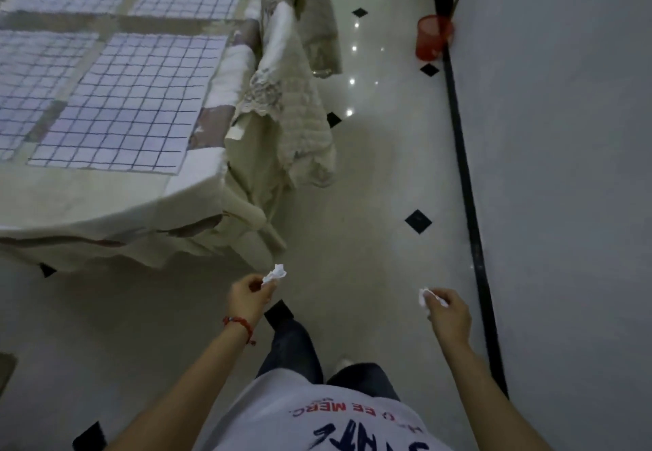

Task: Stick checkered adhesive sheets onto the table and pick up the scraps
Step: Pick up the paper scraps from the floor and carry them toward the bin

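Closest in, the person is standing on the pale tiled floor (352, 203), white printed shirt (317, 419) and dark trousers (293, 348) filling the bottom of the view. Both arms are reaching forward and down. The left hand (248, 297), a red string bracelet (240, 325) on its wrist, is pinching a crumpled white scrap (276, 273) in a closed grip, the paper sticking up above the fingertips. The right hand (448, 315) is doing the same, its grip closed around a second white scrap (425, 297). The two hands are hanging well apart over the floor, just past the corner of the tabletop (106, 196). Farther on, that tabletop is wearing a cream cloth (282, 126) draping off its edge, and checkered sheets (130, 105) are lying flat on it side by side, with more sheets beyond looking blurred. Far back, a red mesh bin (433, 38) is sitting on the floor beside the grey wall (564, 133).
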{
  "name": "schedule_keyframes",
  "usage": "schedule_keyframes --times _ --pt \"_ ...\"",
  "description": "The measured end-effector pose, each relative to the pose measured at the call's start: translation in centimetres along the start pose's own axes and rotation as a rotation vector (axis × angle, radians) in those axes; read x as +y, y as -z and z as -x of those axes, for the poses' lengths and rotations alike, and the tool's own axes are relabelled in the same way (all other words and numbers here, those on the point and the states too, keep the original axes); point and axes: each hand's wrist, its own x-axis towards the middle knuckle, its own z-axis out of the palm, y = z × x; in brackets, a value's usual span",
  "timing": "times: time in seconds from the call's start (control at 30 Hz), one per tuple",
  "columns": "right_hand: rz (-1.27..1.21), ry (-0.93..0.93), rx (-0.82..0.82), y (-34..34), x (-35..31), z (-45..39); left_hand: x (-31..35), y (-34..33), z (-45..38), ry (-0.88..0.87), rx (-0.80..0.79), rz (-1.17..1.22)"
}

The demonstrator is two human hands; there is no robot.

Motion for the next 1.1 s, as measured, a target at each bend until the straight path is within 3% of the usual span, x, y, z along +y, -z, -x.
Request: schedule_keyframes --times 0.23,0.43,0.73,0.97,1.1 --pt "-0.079 -0.028 0.018 0.1 -4.1 -6.8 5.0 -4.9 -5.9 -0.006 -0.011 -0.078" --pt "-0.029 -0.003 -0.001 -0.3 -10.3 -17.2 10.1 -11.3 -13.5 0.036 -0.150 -0.101" --pt "-0.061 -0.064 0.061 1.1 -18.5 -30.3 27.1 -23.3 -25.0 -0.062 -0.307 -0.161" --pt "-0.094 -0.133 0.050 2.1 -22.8 -41.6 37.3 -32.4 -34.0 -0.100 -0.297 -0.128" --pt "-0.060 -0.123 0.011 2.1 -27.8 -50.7 41.4 -36.2 -38.2 -0.038 -0.202 -0.108"
